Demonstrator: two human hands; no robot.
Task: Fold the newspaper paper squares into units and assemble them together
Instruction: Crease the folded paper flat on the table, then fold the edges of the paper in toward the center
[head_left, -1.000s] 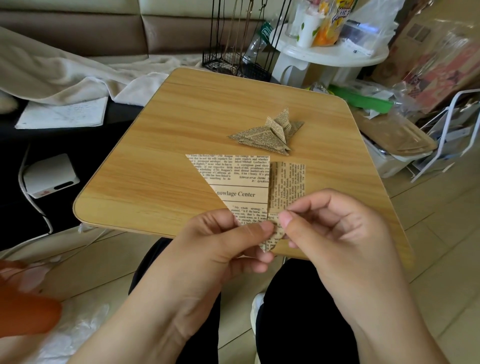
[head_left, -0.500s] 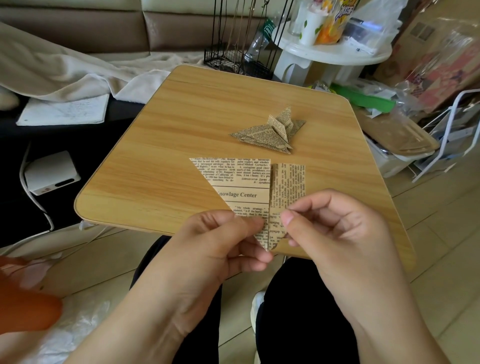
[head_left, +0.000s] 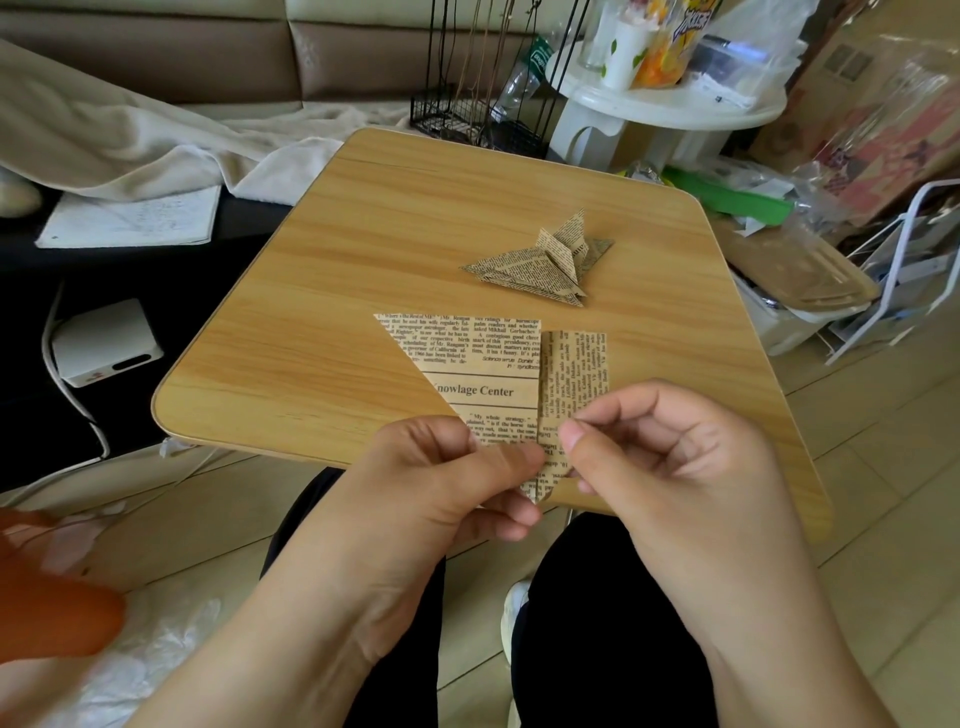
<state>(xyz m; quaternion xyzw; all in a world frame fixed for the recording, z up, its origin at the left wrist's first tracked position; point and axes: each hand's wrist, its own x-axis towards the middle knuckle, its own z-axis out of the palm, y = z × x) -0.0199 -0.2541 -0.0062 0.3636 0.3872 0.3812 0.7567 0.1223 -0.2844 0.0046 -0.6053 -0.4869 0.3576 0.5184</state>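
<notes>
A partly folded newspaper square (head_left: 483, 364) is held over the near edge of the wooden table (head_left: 363, 260). Its left part forms a triangle with the words "Knowlage Center"; a narrow flap (head_left: 574, 369) is folded over on the right. My left hand (head_left: 447, 483) pinches the paper's lower point between thumb and fingers. My right hand (head_left: 670, 457) pinches the narrow flap near its lower end. A pile of finished folded newspaper units (head_left: 540, 262) lies further back on the table.
A white round stool (head_left: 670, 111) with cups and packets stands behind the table, next to a black wire rack (head_left: 467, 114). Clutter and a white frame (head_left: 893, 270) lie on the right. A white box (head_left: 101, 340) and papers sit on the left.
Almost nothing has moved: both hands keep their pinch on the paper, and the view shifted slightly.
</notes>
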